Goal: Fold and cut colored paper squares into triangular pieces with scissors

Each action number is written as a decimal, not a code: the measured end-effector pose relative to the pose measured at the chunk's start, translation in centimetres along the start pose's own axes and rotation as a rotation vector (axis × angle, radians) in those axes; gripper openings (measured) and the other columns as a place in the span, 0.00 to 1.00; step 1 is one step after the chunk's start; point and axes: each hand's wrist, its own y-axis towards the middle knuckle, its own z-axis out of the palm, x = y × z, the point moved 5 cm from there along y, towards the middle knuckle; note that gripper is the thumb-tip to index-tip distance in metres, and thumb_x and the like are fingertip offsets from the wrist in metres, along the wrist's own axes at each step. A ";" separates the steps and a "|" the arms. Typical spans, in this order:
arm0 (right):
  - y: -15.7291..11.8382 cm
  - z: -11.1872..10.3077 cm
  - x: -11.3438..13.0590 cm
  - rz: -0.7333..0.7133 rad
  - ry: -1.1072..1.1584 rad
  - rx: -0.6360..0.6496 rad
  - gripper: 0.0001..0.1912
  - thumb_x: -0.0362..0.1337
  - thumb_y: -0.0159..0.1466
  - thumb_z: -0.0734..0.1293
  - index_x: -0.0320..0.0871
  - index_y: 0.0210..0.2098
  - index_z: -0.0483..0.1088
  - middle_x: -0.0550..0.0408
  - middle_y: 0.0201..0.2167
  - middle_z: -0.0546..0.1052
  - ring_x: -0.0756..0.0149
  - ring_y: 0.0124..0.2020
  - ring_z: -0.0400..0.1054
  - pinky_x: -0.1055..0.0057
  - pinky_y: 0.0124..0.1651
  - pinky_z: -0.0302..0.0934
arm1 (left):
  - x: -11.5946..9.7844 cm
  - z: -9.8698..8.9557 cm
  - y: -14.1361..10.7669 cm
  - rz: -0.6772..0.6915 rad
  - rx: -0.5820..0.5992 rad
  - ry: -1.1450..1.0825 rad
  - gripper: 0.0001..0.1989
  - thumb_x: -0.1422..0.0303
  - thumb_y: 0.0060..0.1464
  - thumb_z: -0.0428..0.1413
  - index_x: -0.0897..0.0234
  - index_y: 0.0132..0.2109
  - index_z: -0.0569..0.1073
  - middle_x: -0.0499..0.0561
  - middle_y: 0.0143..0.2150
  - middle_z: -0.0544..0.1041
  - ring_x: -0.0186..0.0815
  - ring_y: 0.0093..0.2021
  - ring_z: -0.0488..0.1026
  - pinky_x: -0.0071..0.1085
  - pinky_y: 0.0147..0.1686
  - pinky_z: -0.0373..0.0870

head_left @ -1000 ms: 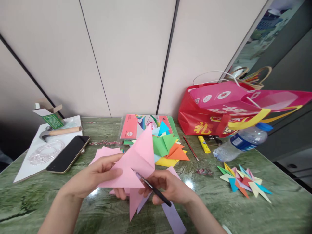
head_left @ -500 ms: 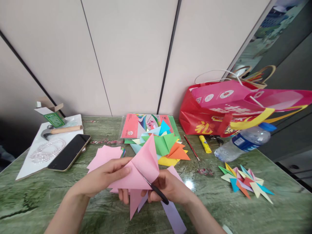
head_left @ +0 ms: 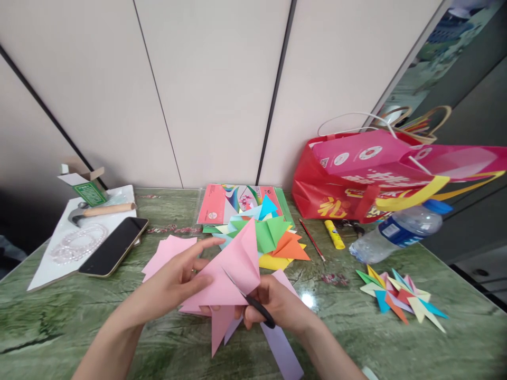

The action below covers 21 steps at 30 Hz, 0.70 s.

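Observation:
A folded sheet of pink paper (head_left: 229,269) is held in front of me, its peak pointing up. My left hand (head_left: 178,279) grips its left side, thumb on top and some fingers beneath, the index finger lifted off. Scissors (head_left: 259,310) with black handles are in my right hand (head_left: 273,298); a thin blade lies across the face of the paper. The rest of the blades is hidden by paper and fingers. Pink offcuts (head_left: 220,330) and a purple strip (head_left: 283,351) show below. Behind the paper rests a pile of folded coloured pieces (head_left: 265,235).
To the left are pink sheets (head_left: 170,250), a phone (head_left: 114,248), a hammer (head_left: 105,210), beads and a green box (head_left: 89,192). On the right are paper stars (head_left: 400,295), a bottle (head_left: 400,232), a glue stick (head_left: 335,235), a pencil (head_left: 311,240) and a red bag (head_left: 340,179).
My left index finger has lifted away from the paper. The scissors blade now shows lying over the paper's face, where before it sat along the fold. My right hand has barely moved.

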 end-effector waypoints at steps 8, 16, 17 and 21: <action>0.0 0.1 0.3 -0.005 -0.005 0.001 0.09 0.34 0.45 0.69 0.36 0.26 0.70 0.58 0.22 0.72 0.73 0.20 0.64 0.76 0.25 0.56 | -0.3 0.7 0.0 0.000 0.086 -0.150 0.26 0.66 0.58 0.49 0.55 0.60 0.48 0.51 0.34 0.76 0.34 0.25 0.75 0.29 0.23 0.71; 0.0 0.7 0.7 -0.011 0.001 -0.003 0.04 0.31 0.43 0.67 0.39 0.21 0.67 0.61 0.18 0.67 0.73 0.21 0.58 0.75 0.24 0.53 | -0.3 0.6 0.1 -0.010 0.094 -0.162 0.28 0.66 0.58 0.50 0.57 0.61 0.48 0.52 0.32 0.77 0.36 0.24 0.75 0.29 0.22 0.70; 0.0 0.8 0.8 -0.011 -0.001 -0.006 0.04 0.30 0.43 0.67 0.39 0.21 0.67 0.61 0.18 0.67 0.73 0.21 0.57 0.76 0.24 0.53 | -0.3 0.6 0.1 -0.018 0.087 -0.161 0.29 0.66 0.57 0.51 0.57 0.62 0.47 0.53 0.32 0.77 0.36 0.24 0.75 0.29 0.23 0.70; -0.2 1.0 0.9 -0.019 0.017 -0.022 0.06 0.29 0.43 0.67 0.39 0.23 0.68 0.61 0.19 0.67 0.73 0.23 0.57 0.76 0.25 0.53 | 0.0 0.4 0.0 -0.047 0.081 -0.184 0.30 0.66 0.56 0.52 0.59 0.63 0.50 0.54 0.33 0.78 0.37 0.24 0.76 0.30 0.23 0.72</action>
